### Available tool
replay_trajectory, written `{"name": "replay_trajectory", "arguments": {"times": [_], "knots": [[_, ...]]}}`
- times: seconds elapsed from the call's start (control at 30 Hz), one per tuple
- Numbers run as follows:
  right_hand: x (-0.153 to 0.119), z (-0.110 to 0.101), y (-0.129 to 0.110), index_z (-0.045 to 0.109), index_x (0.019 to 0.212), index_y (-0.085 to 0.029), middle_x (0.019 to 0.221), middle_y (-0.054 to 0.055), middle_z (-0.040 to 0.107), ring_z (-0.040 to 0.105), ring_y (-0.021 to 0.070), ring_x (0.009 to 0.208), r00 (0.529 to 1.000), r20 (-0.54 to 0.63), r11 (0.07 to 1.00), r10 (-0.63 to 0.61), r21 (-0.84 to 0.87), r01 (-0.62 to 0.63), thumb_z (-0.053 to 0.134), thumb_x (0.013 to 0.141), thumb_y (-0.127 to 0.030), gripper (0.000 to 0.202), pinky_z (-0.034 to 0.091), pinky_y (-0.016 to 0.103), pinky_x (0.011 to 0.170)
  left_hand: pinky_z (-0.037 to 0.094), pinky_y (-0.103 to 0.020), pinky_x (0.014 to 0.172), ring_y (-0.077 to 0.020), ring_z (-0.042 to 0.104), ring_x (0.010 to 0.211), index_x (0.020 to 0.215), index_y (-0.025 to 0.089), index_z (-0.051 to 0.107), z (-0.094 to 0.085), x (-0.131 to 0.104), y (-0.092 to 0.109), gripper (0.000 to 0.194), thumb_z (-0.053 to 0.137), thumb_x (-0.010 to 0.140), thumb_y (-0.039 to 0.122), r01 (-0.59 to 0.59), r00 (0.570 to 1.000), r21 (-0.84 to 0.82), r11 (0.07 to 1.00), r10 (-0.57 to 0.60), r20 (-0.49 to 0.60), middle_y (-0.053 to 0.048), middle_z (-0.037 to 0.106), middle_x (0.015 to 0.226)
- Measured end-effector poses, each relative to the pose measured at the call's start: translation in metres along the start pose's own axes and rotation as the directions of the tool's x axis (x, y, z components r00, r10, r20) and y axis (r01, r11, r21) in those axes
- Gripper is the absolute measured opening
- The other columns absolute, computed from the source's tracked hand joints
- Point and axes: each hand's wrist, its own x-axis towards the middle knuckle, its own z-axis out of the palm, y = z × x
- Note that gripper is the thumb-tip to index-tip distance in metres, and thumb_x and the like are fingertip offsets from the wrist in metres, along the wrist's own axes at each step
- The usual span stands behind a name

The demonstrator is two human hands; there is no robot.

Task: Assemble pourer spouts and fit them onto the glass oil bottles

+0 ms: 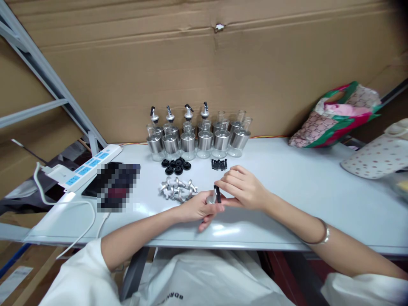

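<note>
Close to the table's front edge, my left hand (pixel 198 207) is closed around a silver pourer spout (pixel 211 199). A slim black flip cap (pixel 218 194) sits at the spout's tip, and the fingers of my right hand (pixel 244 189) pinch it there. Whether the cap is joined to the spout I cannot tell. Left of my hands lies a heap of silver pourer spouts (pixel 178 190). Behind it are several black stoppers (pixel 177 163), and to their right a small group of black flip caps (pixel 219 164).
Several glass bottles with steel bands (pixel 188 144) stand along the cardboard wall (pixel 204 63); some at the back carry pourers (pixel 188 112). A power strip (pixel 92 165) and a dark phone (pixel 95 185) lie left. A patterned bag (pixel 318 127) and a dotted white item (pixel 376 157) are right.
</note>
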Motion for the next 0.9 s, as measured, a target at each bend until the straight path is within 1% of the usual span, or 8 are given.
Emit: {"name": "replay_trajectory", "arguments": {"times": [0.13, 0.2, 0.27, 0.37, 0.53, 0.67, 0.77, 0.9], "knots": [[0.003, 0.002, -0.001, 0.060, 0.083, -0.014, 0.062, 0.003, 0.052, 0.041, 0.0171, 0.062, 0.994, 0.082, 0.986, -0.067, -0.146, 0.079, 0.027, 0.100, -0.032, 0.041, 0.034, 0.033, 0.067, 0.028, -0.019, 0.035, -0.0055, 0.039, 0.028, 0.074, 0.019, 0.040, -0.001, 0.001, -0.001, 0.044, 0.062, 0.075, 0.057, -0.011, 0.999, 0.071, 0.997, 0.008, 0.044, 0.011, 0.043, 0.041], [0.002, 0.007, 0.000, 0.059, 0.079, -0.014, 0.061, 0.003, 0.050, 0.039, 0.0171, 0.062, 0.991, 0.102, 0.984, -0.083, -0.148, 0.098, 0.026, 0.100, -0.029, 0.041, 0.032, 0.033, 0.066, 0.027, -0.019, 0.037, -0.0044, 0.037, 0.030, 0.071, 0.018, 0.041, -0.002, 0.002, -0.003, 0.038, 0.058, 0.079, 0.051, -0.004, 0.998, 0.084, 0.996, -0.002, 0.069, 0.011, 0.041, 0.041], [0.000, 0.013, 0.002, 0.058, 0.076, -0.015, 0.062, 0.003, 0.048, 0.038, 0.0168, 0.062, 0.991, 0.107, 0.987, -0.081, -0.127, 0.094, 0.028, 0.099, -0.026, 0.039, 0.032, 0.032, 0.066, 0.027, -0.020, 0.040, -0.0040, 0.036, 0.031, 0.071, 0.018, 0.041, -0.003, 0.003, -0.004, 0.033, 0.055, 0.082, 0.046, -0.017, 0.998, 0.086, 0.996, 0.012, 0.065, 0.011, 0.038, 0.042], [-0.003, 0.020, 0.004, 0.057, 0.074, -0.015, 0.062, 0.002, 0.048, 0.038, 0.0163, 0.062, 0.993, 0.105, 0.995, -0.062, -0.073, 0.070, 0.030, 0.099, -0.025, 0.038, 0.032, 0.031, 0.064, 0.028, -0.021, 0.043, -0.0044, 0.035, 0.033, 0.071, 0.018, 0.042, -0.004, 0.004, -0.005, 0.033, 0.053, 0.084, 0.046, -0.048, 0.998, 0.118, 0.992, 0.042, 0.053, 0.011, 0.038, 0.041], [-0.006, 0.021, 0.003, 0.056, 0.075, -0.015, 0.064, 0.003, 0.048, 0.039, 0.0165, 0.062, 0.995, 0.066, 0.997, -0.069, 0.042, 0.066, 0.027, 0.099, -0.025, 0.039, 0.035, 0.030, 0.064, 0.026, -0.022, 0.046, -0.0048, 0.033, 0.036, 0.075, 0.017, 0.044, 0.000, 0.001, -0.002, 0.035, 0.050, 0.085, 0.050, -0.051, 0.996, 0.186, 0.981, 0.036, 0.084, 0.009, 0.043, 0.043], [-0.006, 0.022, 0.003, 0.055, 0.077, -0.015, 0.064, 0.003, 0.046, 0.038, 0.0167, 0.062, 0.997, 0.029, 0.992, -0.071, 0.104, 0.068, 0.024, 0.100, -0.025, 0.039, 0.036, 0.030, 0.064, 0.026, -0.023, 0.047, -0.0054, 0.033, 0.037, 0.078, 0.017, 0.043, 0.003, 0.000, 0.000, 0.036, 0.052, 0.082, 0.052, -0.031, 0.996, 0.191, 0.981, 0.015, 0.086, 0.009, 0.041, 0.043], [-0.006, 0.024, 0.002, 0.054, 0.077, -0.016, 0.063, 0.002, 0.045, 0.037, 0.0161, 0.060, 0.997, 0.004, 0.986, -0.077, 0.152, 0.076, 0.027, 0.099, -0.025, 0.036, 0.036, 0.030, 0.062, 0.027, -0.023, 0.048, -0.0057, 0.033, 0.037, 0.078, 0.018, 0.042, 0.004, 0.000, 0.001, 0.037, 0.053, 0.082, 0.053, -0.018, 0.995, 0.198, 0.980, -0.002, 0.098, 0.010, 0.041, 0.043], [-0.005, 0.017, -0.002, 0.049, 0.076, -0.019, 0.060, 0.002, 0.044, 0.039, 0.0157, 0.057, 0.988, -0.126, 0.939, 0.092, 0.340, -0.044, 0.020, 0.100, -0.023, 0.038, 0.039, 0.030, 0.059, 0.027, -0.023, 0.048, -0.0055, 0.035, 0.038, 0.078, 0.018, 0.041, 0.003, 0.000, 0.002, 0.038, 0.059, 0.079, 0.052, -0.018, 0.996, 0.272, 0.962, -0.007, 0.090, 0.010, 0.044, 0.043]]}}
